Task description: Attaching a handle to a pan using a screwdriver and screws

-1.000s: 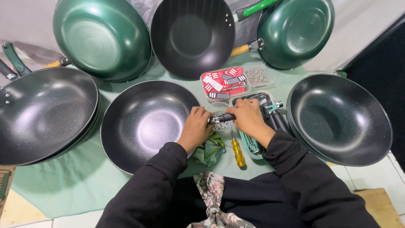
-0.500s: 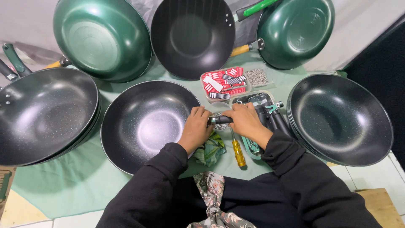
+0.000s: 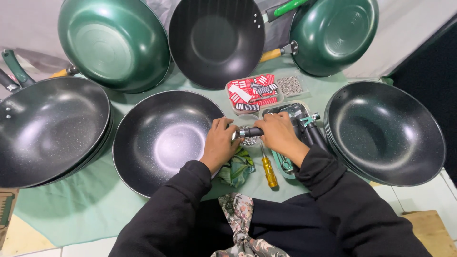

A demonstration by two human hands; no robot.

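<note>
A black speckled wok [image 3: 164, 138] lies in front of me on a green cloth. My left hand [image 3: 219, 143] grips its right rim, fingers curled over the edge. My right hand [image 3: 278, 132] is closed around a black pan handle [image 3: 251, 132] whose metal end meets the rim beside my left fingers. Just below the two hands lies a yellow-handled screwdriver [image 3: 269, 170] and a crumpled green patterned cloth [image 3: 236, 169].
A stack of black woks [image 3: 47, 128] sits left, another black wok [image 3: 384, 133] right. Green woks [image 3: 114, 43] [image 3: 333, 33] and a black one [image 3: 216, 40] lean at the back. Trays of red packets [image 3: 252, 91], small screws [image 3: 290, 85] and handles [image 3: 304, 126] lie between.
My hands have shifted only slightly at the wok's rim; the handle stays pressed against it. Nothing else has moved.
</note>
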